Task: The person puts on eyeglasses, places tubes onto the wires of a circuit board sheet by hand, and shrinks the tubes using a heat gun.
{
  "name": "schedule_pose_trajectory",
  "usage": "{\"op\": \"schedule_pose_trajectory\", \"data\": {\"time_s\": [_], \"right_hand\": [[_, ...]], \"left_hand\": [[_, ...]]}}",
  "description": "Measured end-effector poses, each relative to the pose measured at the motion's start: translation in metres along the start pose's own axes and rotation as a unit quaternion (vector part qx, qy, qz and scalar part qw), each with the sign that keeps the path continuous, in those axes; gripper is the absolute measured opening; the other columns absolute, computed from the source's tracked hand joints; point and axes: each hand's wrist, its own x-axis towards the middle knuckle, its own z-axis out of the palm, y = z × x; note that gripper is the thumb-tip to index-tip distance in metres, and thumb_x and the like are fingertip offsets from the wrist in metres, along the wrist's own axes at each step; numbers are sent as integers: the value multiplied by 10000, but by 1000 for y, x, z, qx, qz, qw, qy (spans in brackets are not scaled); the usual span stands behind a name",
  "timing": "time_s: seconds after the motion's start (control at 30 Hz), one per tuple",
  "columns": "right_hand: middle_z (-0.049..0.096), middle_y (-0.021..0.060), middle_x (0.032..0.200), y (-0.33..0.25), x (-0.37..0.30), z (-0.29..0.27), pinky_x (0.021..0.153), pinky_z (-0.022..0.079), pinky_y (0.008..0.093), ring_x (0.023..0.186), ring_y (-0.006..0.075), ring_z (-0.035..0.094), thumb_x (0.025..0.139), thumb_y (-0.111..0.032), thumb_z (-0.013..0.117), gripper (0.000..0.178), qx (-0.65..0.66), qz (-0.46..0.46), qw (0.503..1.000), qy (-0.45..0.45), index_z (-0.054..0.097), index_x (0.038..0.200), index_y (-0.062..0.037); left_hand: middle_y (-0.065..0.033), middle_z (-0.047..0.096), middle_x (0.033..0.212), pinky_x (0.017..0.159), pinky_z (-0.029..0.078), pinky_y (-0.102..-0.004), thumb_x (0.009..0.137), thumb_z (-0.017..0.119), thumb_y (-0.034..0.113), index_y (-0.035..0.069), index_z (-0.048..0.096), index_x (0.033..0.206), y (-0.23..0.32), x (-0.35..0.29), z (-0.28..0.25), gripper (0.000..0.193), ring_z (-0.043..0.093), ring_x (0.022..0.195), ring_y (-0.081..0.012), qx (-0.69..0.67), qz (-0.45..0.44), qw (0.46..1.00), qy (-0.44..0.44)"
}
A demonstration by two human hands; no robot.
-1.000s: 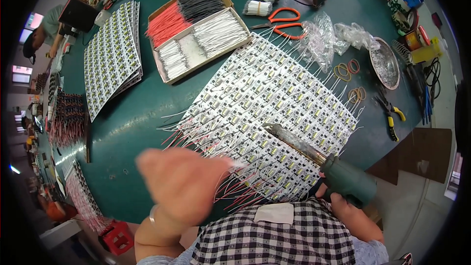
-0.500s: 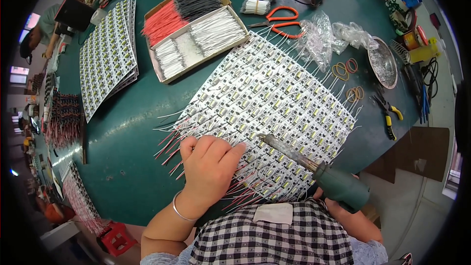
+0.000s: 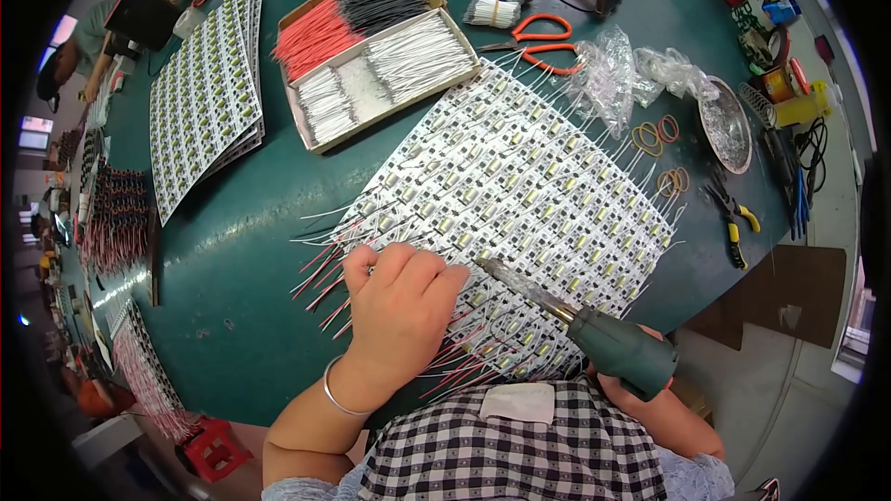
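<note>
A white panel of small LED circuit boards (image 3: pixel 534 144) lies on the green table, with red, black and white wires sticking out along its edges. My left hand (image 3: pixel 399 311) rests closed over its near left part, fingers curled down; what the fingertips pinch, if anything, is hidden. Entering from the right is a soldering gun (image 3: pixel 620 353) with a dark green body. Its metal tip points left and sits over the boards, close to my left fingers. My right hand (image 3: pixel 624 390) is wrapped round its handle, mostly hidden behind the body.
A cardboard box (image 3: pixel 380 121) of sorted red, black and white wires stands behind. Orange-handled scissors (image 3: pixel 543 42), plastic bags (image 3: pixel 608 83), a metal dish (image 3: pixel 724 125) and yellow-black pliers (image 3: pixel 733 223) lie beyond and right. More LED panels (image 3: pixel 209 102) stand left. Another person (image 3: pixel 88 46) is at far left.
The soldering gun and my right hand have shifted left and slightly up, bringing the tip nearer my left hand. My left hand has moved slightly right.
</note>
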Motion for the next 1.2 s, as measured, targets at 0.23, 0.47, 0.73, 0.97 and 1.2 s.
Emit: {"op": "schedule_pose_trajectory", "data": {"time_s": [0.23,0.47,0.73,0.97,1.2], "right_hand": [[640,91,879,-2,25,1,632,506,293,696,166,642,811,-69,548,250,-116,-134,984,-23,617,1044,-11],[650,102,801,-22,31,2,600,501,305,639,199,638,788,-71,552,176,2,-37,998,44,651,927,-31],[618,71,608,-17,15,8,544,476,279,544,181,592,828,-120,545,128,108,53,987,110,619,776,-29],[651,111,989,-3,-4,-6,761,518,289,859,225,650,799,-45,575,241,10,-27,998,56,629,1031,-6],[645,131,965,0,-19,-8,719,527,297,816,176,641,832,-156,586,331,239,72,966,61,568,1102,34]], "left_hand": [[40,542,734,742,290,-356,668,667,69,149,645,791,1,0,2,149,498,740,-151,15,-6,1000,-3],[37,543,732,745,291,-360,658,676,69,142,648,789,1,-1,3,152,496,738,-157,19,-9,1000,-1],[35,522,734,766,295,-358,674,602,105,150,633,782,3,-1,2,121,494,759,-145,38,8,999,8],[43,546,765,784,296,-364,693,582,110,159,632,786,3,-3,-5,116,505,808,-143,68,5,998,2],[64,538,773,803,272,-375,686,597,128,178,653,816,25,-13,-5,150,506,823,-124,54,13,997,51]]}}
